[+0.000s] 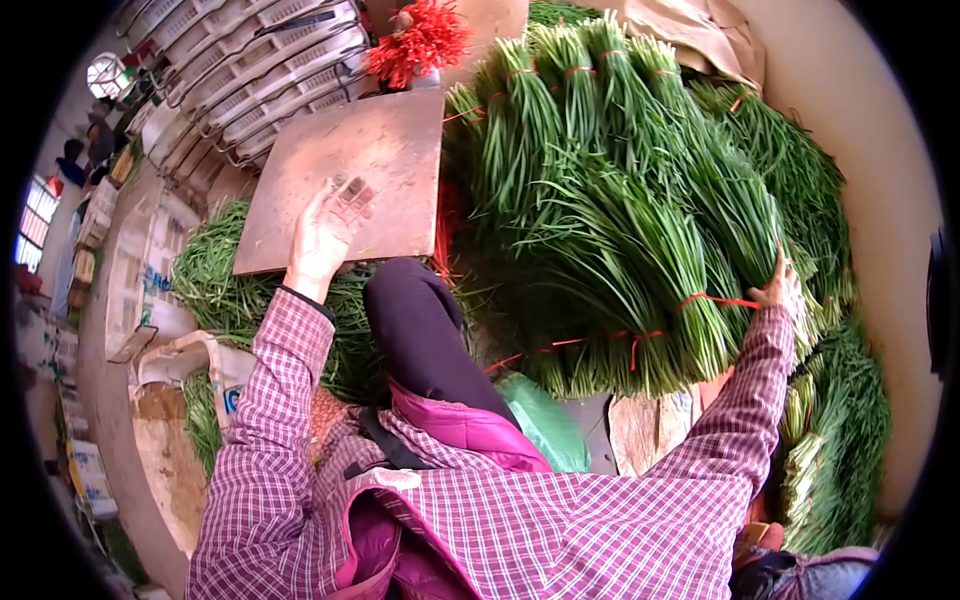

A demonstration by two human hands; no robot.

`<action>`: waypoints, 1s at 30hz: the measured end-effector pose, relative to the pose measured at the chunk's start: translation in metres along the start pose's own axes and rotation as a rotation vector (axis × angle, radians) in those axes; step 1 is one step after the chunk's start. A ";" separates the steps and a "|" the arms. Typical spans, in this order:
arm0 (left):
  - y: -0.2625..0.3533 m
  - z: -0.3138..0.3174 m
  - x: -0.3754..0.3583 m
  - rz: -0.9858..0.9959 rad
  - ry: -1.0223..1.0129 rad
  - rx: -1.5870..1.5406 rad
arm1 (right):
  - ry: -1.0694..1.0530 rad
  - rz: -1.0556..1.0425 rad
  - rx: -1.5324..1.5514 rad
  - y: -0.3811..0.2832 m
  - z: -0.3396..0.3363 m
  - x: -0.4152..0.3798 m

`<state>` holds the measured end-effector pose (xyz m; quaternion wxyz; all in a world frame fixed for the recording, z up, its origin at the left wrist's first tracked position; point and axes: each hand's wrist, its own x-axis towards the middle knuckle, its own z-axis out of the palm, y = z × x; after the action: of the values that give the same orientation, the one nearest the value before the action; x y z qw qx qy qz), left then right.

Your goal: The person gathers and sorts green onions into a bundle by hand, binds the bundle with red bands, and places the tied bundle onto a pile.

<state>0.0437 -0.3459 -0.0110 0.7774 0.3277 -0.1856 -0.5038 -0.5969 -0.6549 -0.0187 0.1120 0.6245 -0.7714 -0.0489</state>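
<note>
My left hand (pixel 330 228) hovers palm up over a flat, worn board (pixel 390 150). Its fingers are spread, with nothing in them. At the right side of a big pile of garlic chives, my right hand (pixel 784 290) grips a bunch of garlic chives (pixel 735 205) near its cut end; part of the grasp is hidden by leaves. A red tie hangs beside that wrist. Just left of it lies another bunch (pixel 650 240), bound near its pale stems with a red tie (pixel 700 298). More tied bunches (pixel 580 80) stand along the back of the pile.
A bundle of red ties (pixel 415 45) sits behind the board. Stacked white crates (pixel 285 70) rise at the back left. Loose greens (pixel 215 265) lie left of the board, near an open foam box (pixel 165 430). More chives (pixel 850 430) line the right wall. Green plastic (pixel 545 425) lies by my knee.
</note>
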 end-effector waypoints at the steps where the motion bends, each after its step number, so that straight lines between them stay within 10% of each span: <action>1: -0.004 -0.004 -0.003 -0.008 0.057 0.035 | 0.038 -0.017 0.014 0.001 -0.004 -0.002; 6: -0.008 -0.030 -0.017 -0.071 0.048 0.072 | 0.108 -0.007 -0.003 -0.019 -0.038 -0.017; 10: -0.009 -0.004 -0.040 0.017 0.128 0.227 | 0.536 -0.534 0.546 -0.096 -0.078 -0.102; 14: -0.025 0.021 -0.068 0.206 0.070 0.613 | 0.061 -0.832 1.259 -0.225 -0.062 -0.230; 18: -0.042 0.047 -0.095 0.252 0.042 1.035 | -0.442 -0.834 1.219 -0.358 0.023 -0.286; 30: -0.054 0.021 -0.086 0.571 0.220 1.433 | -0.602 -0.476 1.248 -0.621 0.188 -0.217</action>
<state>-0.0414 -0.2903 -0.0299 0.4896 0.7377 -0.4647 -0.0056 -0.0075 -0.5896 -0.3590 -0.4949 0.6824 -0.4965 0.2071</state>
